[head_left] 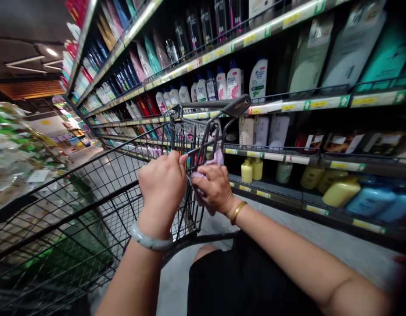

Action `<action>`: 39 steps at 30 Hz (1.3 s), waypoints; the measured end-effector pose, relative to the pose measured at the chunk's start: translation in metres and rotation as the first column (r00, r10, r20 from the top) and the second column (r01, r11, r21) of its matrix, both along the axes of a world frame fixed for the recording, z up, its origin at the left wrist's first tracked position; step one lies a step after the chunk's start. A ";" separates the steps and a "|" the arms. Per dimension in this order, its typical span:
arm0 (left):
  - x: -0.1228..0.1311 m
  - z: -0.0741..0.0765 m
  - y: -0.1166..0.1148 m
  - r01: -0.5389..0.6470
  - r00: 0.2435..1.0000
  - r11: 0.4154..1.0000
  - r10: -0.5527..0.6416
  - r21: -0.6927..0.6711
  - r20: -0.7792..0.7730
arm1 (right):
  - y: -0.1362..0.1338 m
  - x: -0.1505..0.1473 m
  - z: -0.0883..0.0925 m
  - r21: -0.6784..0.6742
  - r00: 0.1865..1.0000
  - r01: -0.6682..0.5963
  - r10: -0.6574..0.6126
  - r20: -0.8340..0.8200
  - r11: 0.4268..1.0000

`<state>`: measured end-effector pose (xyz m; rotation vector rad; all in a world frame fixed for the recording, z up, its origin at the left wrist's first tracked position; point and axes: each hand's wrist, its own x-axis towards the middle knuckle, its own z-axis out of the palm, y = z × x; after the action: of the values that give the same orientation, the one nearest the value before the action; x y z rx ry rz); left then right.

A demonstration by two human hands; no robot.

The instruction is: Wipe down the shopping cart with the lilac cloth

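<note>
A black wire shopping cart (113,193) stands in front of me, its raised grey end frame (216,104) close to my hands. My left hand (163,182), with a pale stone bangle at the wrist, is closed in a fist on a thin bar of the cart; its fingertips are hidden. Just to the right, my right hand (214,182), wearing a gold bangle, is wrapped round a lilac cloth (218,157). The cloth is bunched against the upright rods of the cart's frame.
Tall shelves of shampoo bottles (234,81) and other bottles run along the right. Yellow bottles (341,192) stand on the lowest shelf. At left are stacked packaged goods (21,145), with a green crate-like base (74,237). Grey floor (271,219) shows below the shelves.
</note>
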<state>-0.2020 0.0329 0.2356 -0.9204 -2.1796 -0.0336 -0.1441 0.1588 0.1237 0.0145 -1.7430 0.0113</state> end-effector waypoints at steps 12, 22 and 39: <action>-0.005 0.024 -0.076 -0.222 0.951 0.947 0.263 -0.234 0.161 | 0.010 -0.010 0.008 0.178 1.000 0.009 -0.007 -0.011 0.984; -0.018 0.006 -0.077 -0.262 0.947 0.958 0.278 -0.115 0.163 | 0.001 -0.020 0.037 0.021 0.998 0.029 -0.030 0.051 0.999; 0.005 -0.004 -0.046 -0.103 0.993 0.995 0.104 -0.008 0.061 | -0.022 -0.016 0.024 -0.099 0.989 -0.076 0.088 0.115 0.992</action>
<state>-0.1970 -0.0133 0.2312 -0.8173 -2.2819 -0.0066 -0.1600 0.1372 0.1479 0.0164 -1.8588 0.1583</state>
